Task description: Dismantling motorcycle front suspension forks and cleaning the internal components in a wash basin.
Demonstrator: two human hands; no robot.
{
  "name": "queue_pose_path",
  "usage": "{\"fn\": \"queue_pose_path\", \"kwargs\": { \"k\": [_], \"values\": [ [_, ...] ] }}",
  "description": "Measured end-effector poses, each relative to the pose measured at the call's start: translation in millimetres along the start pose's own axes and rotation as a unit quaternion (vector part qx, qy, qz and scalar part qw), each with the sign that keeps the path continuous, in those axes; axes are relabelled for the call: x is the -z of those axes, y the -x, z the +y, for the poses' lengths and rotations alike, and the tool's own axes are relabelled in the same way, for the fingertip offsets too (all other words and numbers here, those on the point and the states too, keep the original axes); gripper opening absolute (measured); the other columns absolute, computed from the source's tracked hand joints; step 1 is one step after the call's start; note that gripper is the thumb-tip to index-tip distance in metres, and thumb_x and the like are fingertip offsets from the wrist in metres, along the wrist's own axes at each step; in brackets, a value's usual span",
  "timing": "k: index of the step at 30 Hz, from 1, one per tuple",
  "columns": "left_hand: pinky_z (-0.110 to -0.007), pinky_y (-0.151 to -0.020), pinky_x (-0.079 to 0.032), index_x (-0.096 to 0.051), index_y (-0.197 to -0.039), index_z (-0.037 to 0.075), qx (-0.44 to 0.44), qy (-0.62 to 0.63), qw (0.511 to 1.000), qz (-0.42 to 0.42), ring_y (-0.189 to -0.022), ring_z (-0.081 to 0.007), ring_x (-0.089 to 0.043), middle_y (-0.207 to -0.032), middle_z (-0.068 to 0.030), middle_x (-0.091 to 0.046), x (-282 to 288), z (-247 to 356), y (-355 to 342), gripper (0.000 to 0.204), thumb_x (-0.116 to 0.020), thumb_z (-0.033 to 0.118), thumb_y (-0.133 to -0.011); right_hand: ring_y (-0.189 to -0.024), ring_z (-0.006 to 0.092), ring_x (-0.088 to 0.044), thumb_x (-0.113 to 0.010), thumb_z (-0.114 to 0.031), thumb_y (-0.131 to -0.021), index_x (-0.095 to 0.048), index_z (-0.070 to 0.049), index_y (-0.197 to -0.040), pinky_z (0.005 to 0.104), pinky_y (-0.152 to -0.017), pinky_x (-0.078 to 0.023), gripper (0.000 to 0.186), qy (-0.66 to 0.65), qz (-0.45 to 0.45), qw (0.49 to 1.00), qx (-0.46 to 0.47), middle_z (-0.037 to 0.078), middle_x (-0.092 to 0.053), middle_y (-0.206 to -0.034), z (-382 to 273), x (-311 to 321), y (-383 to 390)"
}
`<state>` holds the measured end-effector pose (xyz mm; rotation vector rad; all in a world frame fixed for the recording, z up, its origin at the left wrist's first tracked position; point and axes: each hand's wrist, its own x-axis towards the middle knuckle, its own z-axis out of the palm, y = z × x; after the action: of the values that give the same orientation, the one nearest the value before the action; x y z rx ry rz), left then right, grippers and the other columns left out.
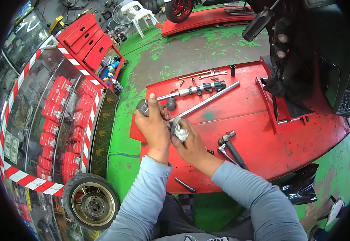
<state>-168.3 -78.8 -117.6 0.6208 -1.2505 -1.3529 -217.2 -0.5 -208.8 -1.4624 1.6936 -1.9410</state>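
Observation:
My left hand [155,130] is wrapped round a dark grey cylindrical metal part [142,106], whose rounded end sticks out at the left. Pressed close to it, my right hand [189,145] grips a crumpled white-grey rag [178,127]. A dark rounded piece [171,104] shows just beyond my left fingers; whether it joins the held part I cannot tell. From near the rag a bare silver tube [209,100] runs away to the right, its near end hidden by my hands. Beyond it lies a fork leg [203,88] with a black end on the red lift table [247,116].
A hammer [235,150] and a ratchet [226,154] lie right of my hands. A long bolt [185,185] rests at the near edge. Further off are a wrench [214,74] and a black socket [233,70]. A wheel [92,201] and a glass cabinet [54,120] stand left.

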Motion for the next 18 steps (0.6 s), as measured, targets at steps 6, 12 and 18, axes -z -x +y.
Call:
{"fn": "queue_pose_path", "kwargs": {
  "k": [6, 12, 18],
  "values": [
    [-0.029, -0.043, -0.036, -0.042, -0.075, 0.01, 0.034, 0.027, 0.997, -0.064, -0.045, -0.0104, -0.038, -0.057, 0.0005, -0.038, -1.5, 4.8, -2.6, 0.03, -0.054, 0.023, -0.098, -0.089, 0.0339, -0.063, -0.054, -0.033, -0.095, -0.056, 0.002, -0.112, 0.0416, -0.078, -0.048, 0.039, -0.065, 0.006, 0.997, -0.048, 0.019, -0.062, -0.093, 12.8, -0.7, 4.1],
    [-0.029, -0.044, -0.034, -0.042, -0.074, 0.01, 0.052, 0.055, 0.991, -0.113, -0.044, -0.01, -0.036, -0.056, 0.0007, -0.036, 7.5, 6.3, -7.4, 0.029, -0.051, 0.023, -0.099, -0.073, 0.0318, -0.065, -0.055, -0.029, -0.093, -0.06, 0.002, -0.098, 0.0422, -0.069, -0.049, 0.032, -0.151, 0.027, 0.966, -0.21, 0.018, -0.065, -0.076, 16.9, -2.1, -11.1],
    [-0.029, -0.045, -0.034, -0.042, -0.083, 0.01, 0.021, 0.078, 0.974, -0.211, -0.043, -0.0109, -0.035, -0.055, -0.0003, -0.035, 12.5, 15.7, 1.2, 0.02, -0.049, 0.022, -0.098, -0.082, 0.0178, -0.064, -0.06, -0.024, -0.092, -0.062, 0.002, -0.102, 0.0336, -0.076, -0.05, 0.028, 0.04, 0.023, 0.97, -0.239, 0.01, -0.067, -0.087, 30.4, 42.1, -40.9]
  ]
}}
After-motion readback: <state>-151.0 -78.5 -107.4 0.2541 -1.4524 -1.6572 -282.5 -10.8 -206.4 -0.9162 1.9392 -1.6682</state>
